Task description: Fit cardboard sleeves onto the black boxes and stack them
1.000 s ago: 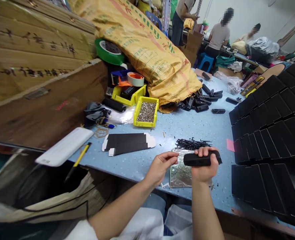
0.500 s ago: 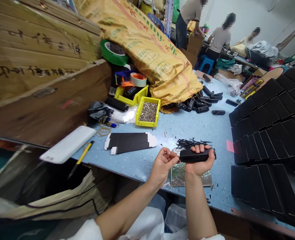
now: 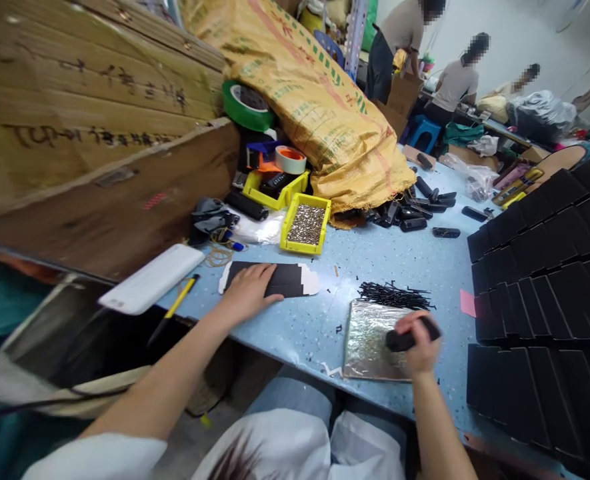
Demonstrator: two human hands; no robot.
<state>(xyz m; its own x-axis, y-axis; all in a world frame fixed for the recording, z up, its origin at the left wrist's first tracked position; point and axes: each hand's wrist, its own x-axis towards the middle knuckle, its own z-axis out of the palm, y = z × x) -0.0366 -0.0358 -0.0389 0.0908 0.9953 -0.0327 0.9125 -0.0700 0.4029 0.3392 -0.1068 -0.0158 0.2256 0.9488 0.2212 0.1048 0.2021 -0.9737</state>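
My left hand (image 3: 249, 288) lies flat with fingers stretched over a flattened black box (image 3: 289, 280) with white end flaps. A black oblong device (image 3: 399, 340), its exact kind unclear, is in my right hand (image 3: 422, 347), fingers wrapped round it. That hand is blurred and sits over the right part of a foil-covered square pad (image 3: 369, 333). Just behind the pad is a heap of thin black screws or pins (image 3: 392, 293).
Yellow bins, one filled with small metal pieces (image 3: 307, 225), stand at the back. Behind them leans a yellow woven sack (image 3: 325, 107). Black boxes (image 3: 535, 293) are stacked at right. A white slab (image 3: 152, 280) and yellow knife (image 3: 181, 300) lie left. Co-workers are far off.
My left hand has left the device's end and moved left onto the flattened box. My right hand has lowered with the device to the right and nearer the pad.
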